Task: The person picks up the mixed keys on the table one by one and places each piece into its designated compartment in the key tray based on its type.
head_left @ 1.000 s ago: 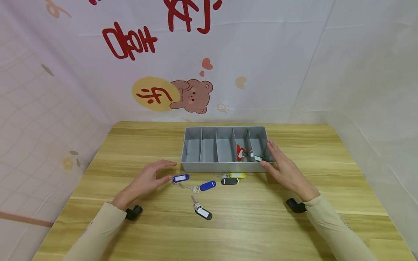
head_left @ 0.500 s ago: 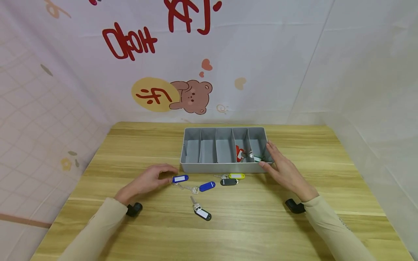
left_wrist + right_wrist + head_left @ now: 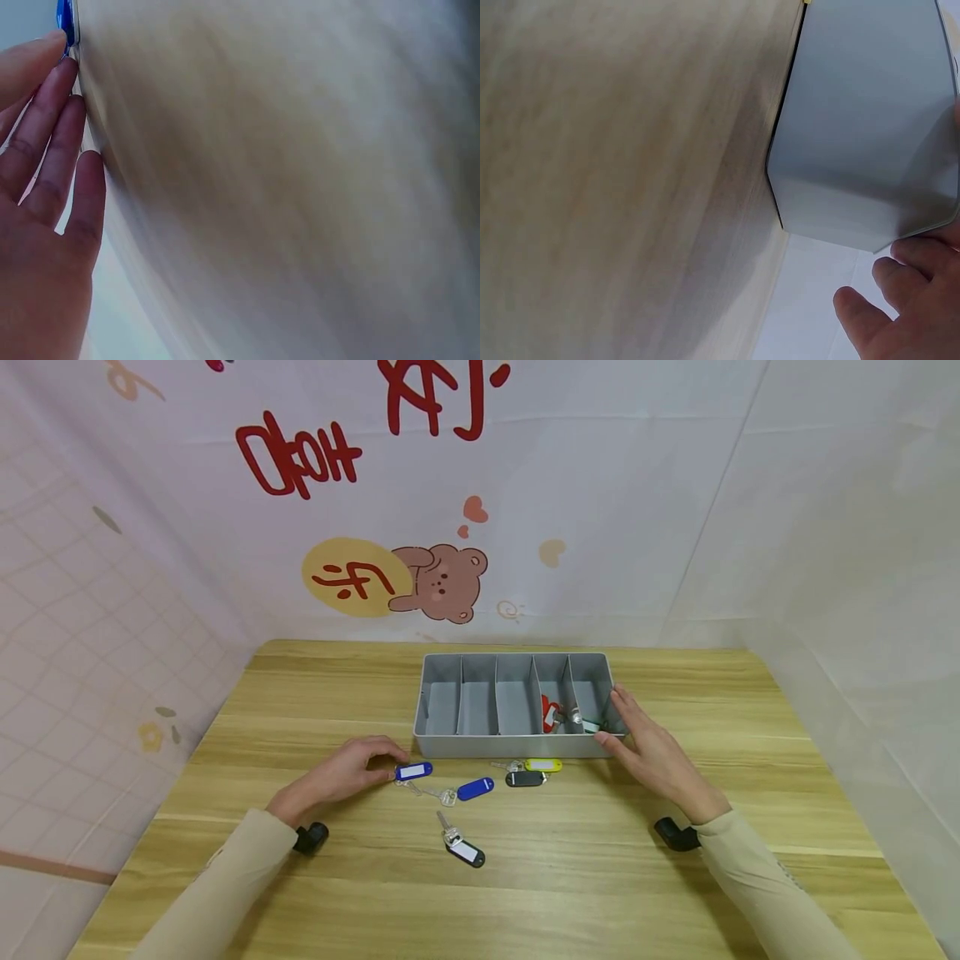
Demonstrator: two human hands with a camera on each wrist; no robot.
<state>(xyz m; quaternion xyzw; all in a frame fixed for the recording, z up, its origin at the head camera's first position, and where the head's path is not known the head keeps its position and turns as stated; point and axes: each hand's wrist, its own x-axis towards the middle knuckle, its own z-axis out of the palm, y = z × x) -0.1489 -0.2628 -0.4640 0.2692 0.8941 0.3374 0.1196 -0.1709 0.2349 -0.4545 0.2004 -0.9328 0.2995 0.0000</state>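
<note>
At the left end of a blue key tag (image 3: 414,771) with a white label, my left hand (image 3: 341,775) pinches with thumb and index finger. The tag lies on the table in front of the grey divided box (image 3: 510,746). Seen from the left wrist, the thumb overlaps the blue tag (image 3: 66,21) while the other fingers stretch beside it. My right hand (image 3: 660,756) rests on the box's right front corner, thumb at the front rim and fingers along the right end. Red-tagged keys (image 3: 551,714) and a green tag (image 3: 592,726) lie in the box's two right compartments.
In front of the box lie a second blue key tag (image 3: 476,789), a yellow tag (image 3: 543,765) and a dark grey tag (image 3: 527,779). Nearer to me is a black tag (image 3: 467,852) with its key. A printed cloth (image 3: 600,485) hangs behind the table.
My left thumb and index finger have closed in on the blue key tag, and the hand has since held still. The right hand stays at the box corner.
</note>
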